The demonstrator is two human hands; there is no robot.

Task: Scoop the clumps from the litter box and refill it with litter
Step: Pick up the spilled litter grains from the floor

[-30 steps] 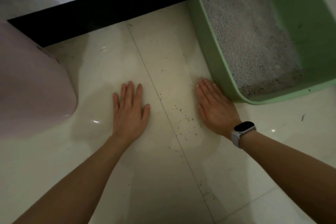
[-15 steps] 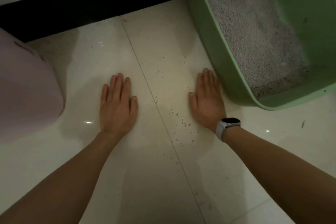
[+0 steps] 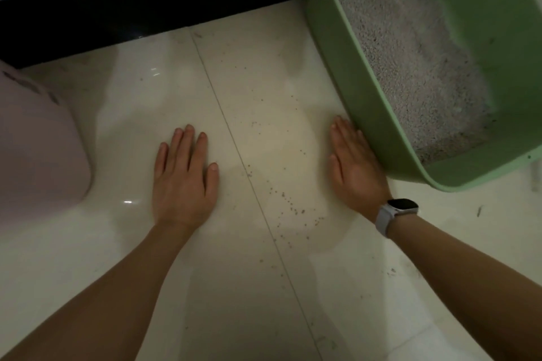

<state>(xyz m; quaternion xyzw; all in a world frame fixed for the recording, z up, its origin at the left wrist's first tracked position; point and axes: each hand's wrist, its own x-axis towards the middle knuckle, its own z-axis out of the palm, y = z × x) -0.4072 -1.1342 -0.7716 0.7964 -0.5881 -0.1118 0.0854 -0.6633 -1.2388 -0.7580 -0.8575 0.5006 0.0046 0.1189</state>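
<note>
A green litter box (image 3: 349, 73) stands at the upper right on the pale tiled floor, holding grey litter (image 3: 410, 61) that is heaped toward its far end and thin near its front corner. My right hand (image 3: 356, 167), with a watch on the wrist, lies flat on the floor, its outer edge against the box's left wall. My left hand (image 3: 183, 182) lies flat, palm down, on the tiles left of the grout line, holding nothing. No scoop is in view.
A pale pink rounded container (image 3: 35, 155) sits at the left edge. A black baseboard (image 3: 146, 9) runs along the back. Scattered litter grains (image 3: 290, 208) lie on the floor between my hands.
The view shifted slightly, so both hands and the box sit a little differently in frame. Both hands stay flat on the floor in the same pose.
</note>
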